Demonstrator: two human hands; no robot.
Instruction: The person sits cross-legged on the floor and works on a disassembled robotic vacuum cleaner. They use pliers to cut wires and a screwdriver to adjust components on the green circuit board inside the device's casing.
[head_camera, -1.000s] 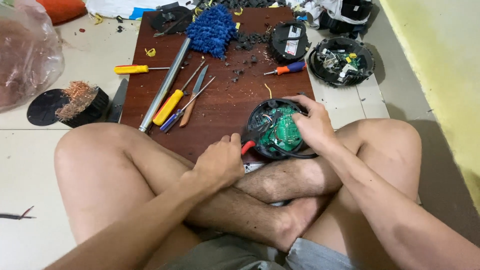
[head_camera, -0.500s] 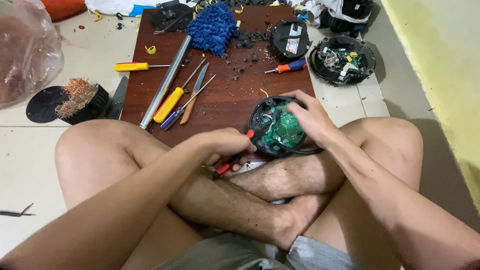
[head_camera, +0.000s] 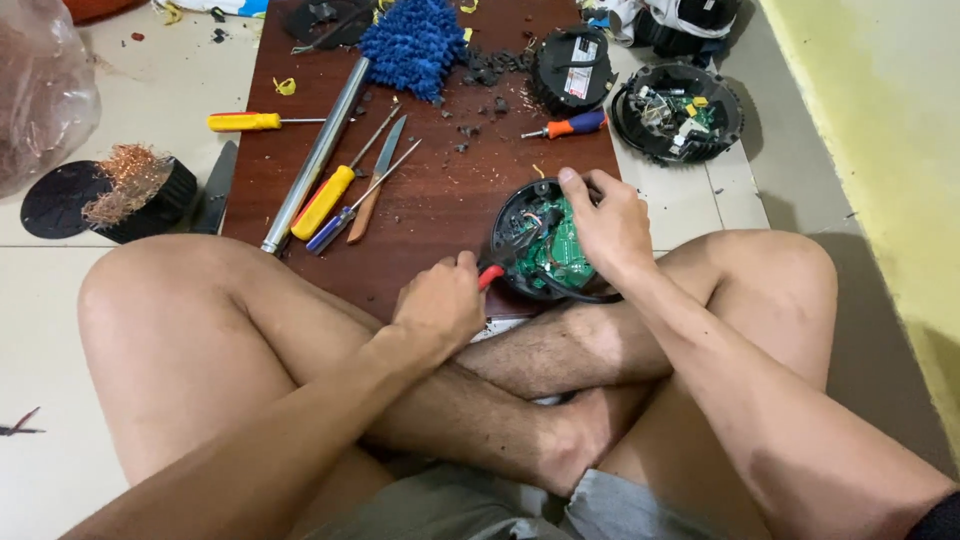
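From the head camera, the person sits cross-legged with a round black housing, its green circuit board showing, at the near edge of the brown board. The right hand drapes over its far side, fingers curled on the rim. The left hand is fisted round a red-handled tool, tip at the housing's near edge. Prying looks best done shallow, clear of the wires, the housing pinned flat.
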